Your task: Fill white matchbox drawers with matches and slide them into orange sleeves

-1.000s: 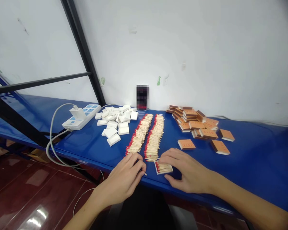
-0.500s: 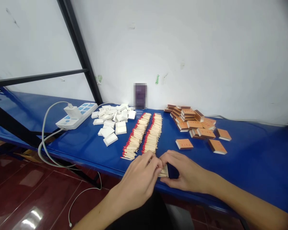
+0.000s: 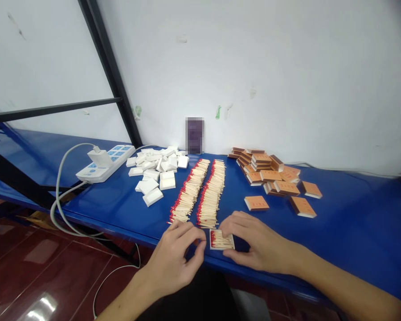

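A white inner matchbox tray [image 3: 211, 246] filled with red-headed matches [image 3: 221, 239] lies near the table's front edge. My right hand [image 3: 254, 240] grips its right end, fingers over the far side and thumb at the near right corner. Just left of the tray is my left hand [image 3: 180, 252], apart from it. Its thumb and forefinger tips meet in a pinch, and whatever may be between them is too small to make out. Beyond the hands run two long rows of matches, a left row [image 3: 190, 191] and a right row [image 3: 213, 191], heads to the left.
White empty trays [image 3: 160, 162] are heaped at the back left, beside a power strip [image 3: 107, 163] with a looping cable. Orange-brown matchboxes [image 3: 270, 174] are piled at the right. A pixelated dark object [image 3: 195, 136] stands against the wall. A black frame post [image 3: 110, 71] rises at the left.
My left hand has moved left off the tray, uncovering the matches in it and the near end of the right row. My right hand stays at the tray.
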{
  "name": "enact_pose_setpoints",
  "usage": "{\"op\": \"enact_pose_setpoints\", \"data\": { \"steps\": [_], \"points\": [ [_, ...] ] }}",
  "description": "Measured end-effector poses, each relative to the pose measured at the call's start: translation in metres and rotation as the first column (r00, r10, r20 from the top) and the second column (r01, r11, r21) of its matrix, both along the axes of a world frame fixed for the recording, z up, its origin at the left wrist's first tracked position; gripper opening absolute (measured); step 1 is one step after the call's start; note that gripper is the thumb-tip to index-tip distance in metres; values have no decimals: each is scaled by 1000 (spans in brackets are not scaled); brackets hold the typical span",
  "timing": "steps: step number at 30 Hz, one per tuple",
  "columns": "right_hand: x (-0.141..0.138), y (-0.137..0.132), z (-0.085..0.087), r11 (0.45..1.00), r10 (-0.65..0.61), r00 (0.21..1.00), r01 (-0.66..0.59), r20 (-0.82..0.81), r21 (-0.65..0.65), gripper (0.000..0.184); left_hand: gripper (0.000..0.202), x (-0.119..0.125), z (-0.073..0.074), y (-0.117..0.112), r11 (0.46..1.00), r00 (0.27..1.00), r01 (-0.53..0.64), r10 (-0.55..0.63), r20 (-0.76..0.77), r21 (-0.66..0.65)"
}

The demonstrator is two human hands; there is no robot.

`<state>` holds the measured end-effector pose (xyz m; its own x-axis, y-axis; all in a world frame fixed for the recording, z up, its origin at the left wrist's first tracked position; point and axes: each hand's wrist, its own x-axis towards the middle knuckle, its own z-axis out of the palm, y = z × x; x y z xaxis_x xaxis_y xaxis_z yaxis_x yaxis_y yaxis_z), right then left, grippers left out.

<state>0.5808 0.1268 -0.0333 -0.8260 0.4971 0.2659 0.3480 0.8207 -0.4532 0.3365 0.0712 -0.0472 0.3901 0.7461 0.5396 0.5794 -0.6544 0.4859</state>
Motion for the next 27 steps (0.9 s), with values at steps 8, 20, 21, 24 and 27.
{"op": "enact_pose_setpoints", "data": {
  "steps": [8, 20, 21, 24, 27],
  "points": [
    [0, -7, 3, 996, -87, 996, 87, 29, -5, 11, 14, -5, -15, -1, 995, 993, -76, 70, 91, 67],
    [2, -7, 4, 994, -102, 994, 103, 35, -27, 17, 11, 2, -27, 2, 966, 981, -91, 129, -143, 243],
    [2, -7, 5, 994, -101, 994, 102, 41, -24, 18, 11, 2, -27, 2, 967, 981, -90, 127, -146, 238],
    [2, -9, 5, 992, -126, 991, 126, 48, 6, 19, 11, 3, -27, 2, 969, 980, -85, 123, -154, 232],
    [2, -10, 6, 991, -133, 990, 132, 50, 16, 19, 12, 3, -26, 2, 969, 981, -85, 122, -151, 230]
  ]
}}
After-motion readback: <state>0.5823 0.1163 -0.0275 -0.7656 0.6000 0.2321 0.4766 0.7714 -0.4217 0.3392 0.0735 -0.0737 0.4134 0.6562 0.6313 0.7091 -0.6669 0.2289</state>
